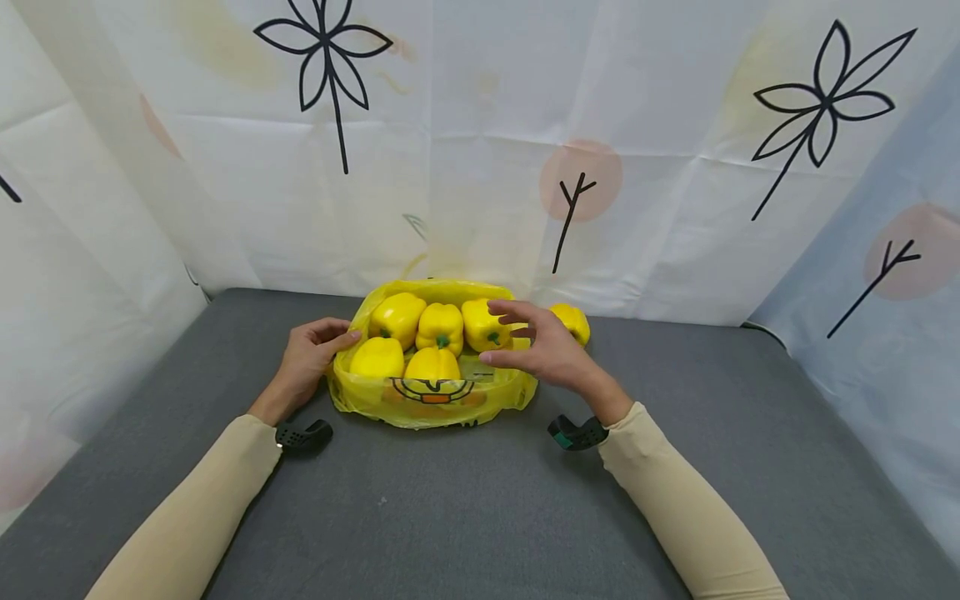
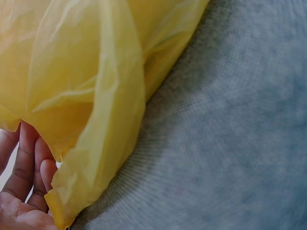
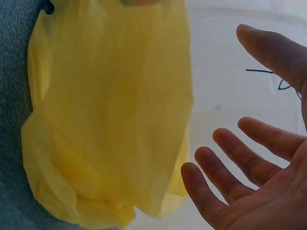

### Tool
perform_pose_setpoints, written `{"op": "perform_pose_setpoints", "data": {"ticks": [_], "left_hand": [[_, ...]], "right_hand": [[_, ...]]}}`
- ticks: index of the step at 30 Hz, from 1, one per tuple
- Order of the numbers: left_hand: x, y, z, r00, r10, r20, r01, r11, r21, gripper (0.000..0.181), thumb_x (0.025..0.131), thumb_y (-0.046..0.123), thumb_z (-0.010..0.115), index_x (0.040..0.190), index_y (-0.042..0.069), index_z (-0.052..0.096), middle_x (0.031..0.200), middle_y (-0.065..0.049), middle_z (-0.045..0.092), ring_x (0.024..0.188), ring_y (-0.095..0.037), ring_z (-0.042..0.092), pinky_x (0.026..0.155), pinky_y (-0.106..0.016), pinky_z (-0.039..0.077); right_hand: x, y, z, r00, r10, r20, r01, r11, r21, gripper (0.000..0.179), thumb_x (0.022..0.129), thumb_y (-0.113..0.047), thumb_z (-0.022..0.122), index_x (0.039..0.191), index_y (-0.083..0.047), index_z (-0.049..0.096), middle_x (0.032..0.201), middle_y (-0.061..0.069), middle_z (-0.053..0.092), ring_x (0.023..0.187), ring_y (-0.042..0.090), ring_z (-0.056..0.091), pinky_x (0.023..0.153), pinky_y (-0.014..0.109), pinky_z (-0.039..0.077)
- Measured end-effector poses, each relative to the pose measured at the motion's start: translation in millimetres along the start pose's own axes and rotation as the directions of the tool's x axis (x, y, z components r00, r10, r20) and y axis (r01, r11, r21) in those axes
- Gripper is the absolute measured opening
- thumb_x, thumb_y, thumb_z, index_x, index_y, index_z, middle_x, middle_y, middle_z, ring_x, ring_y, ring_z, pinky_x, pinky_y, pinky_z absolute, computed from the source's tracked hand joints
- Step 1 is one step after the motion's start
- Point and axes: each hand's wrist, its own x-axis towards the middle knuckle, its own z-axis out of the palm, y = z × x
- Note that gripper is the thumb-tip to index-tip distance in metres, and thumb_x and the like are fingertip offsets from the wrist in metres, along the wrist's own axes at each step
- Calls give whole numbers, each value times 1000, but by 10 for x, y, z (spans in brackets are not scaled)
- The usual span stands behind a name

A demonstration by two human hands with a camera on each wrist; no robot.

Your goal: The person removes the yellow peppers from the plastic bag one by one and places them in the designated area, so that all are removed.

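A yellow plastic bag point(image 1: 360, 398) lies on its side on the grey table, its wide mouth showing several yellow bell peppers point(image 1: 397, 318). At the bag's left edge, my left hand point(image 1: 303, 360) pinches the thin plastic rim; in the left wrist view its fingers point(image 2: 24, 170) are partly behind the plastic. My right hand point(image 1: 551, 350) hovers over the bag's right side, thumb and fingers apart, holding nothing. The right wrist view shows this hand's spread fingers point(image 3: 240, 163) beside the bag's wall point(image 3: 115, 105). Another yellow bell pepper point(image 1: 572, 322) sits outside, beyond the right hand, partly hidden by it.
The grey table point(image 1: 450, 517) extends to both sides and in front of the bag. A white cloth point(image 1: 480, 100) with leaf and tree drawings hangs close behind the table's back edge. Dark wrist bands point(image 1: 303, 437) are on both arms.
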Motion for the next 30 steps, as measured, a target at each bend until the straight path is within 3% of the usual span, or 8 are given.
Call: {"op": "perform_pose_setpoints", "data": {"ticks": [10,30], "left_hand": [[-3,-9,-11,1000,-7,-6,7,1000,12,36,97,18,71,118,-11,65,94,7,67,87,-10,63,76,-20,56],[19,-12,-5,1000,-9,4,9,1000,11,38,98,17,71,119,-14,63,93,7,68,86,-10,63,75,-20,56]], "right_hand": [[17,1,152,1000,4,19,-4,1000,-6,68,89,-18,81,148,-4,50,150,16,49,134,38,48,109,57,39],[70,-28,189,999,1,40,1,999,-39,68,88,-20,81,147,-3,51,148,14,51,131,35,51,107,56,41]]}}
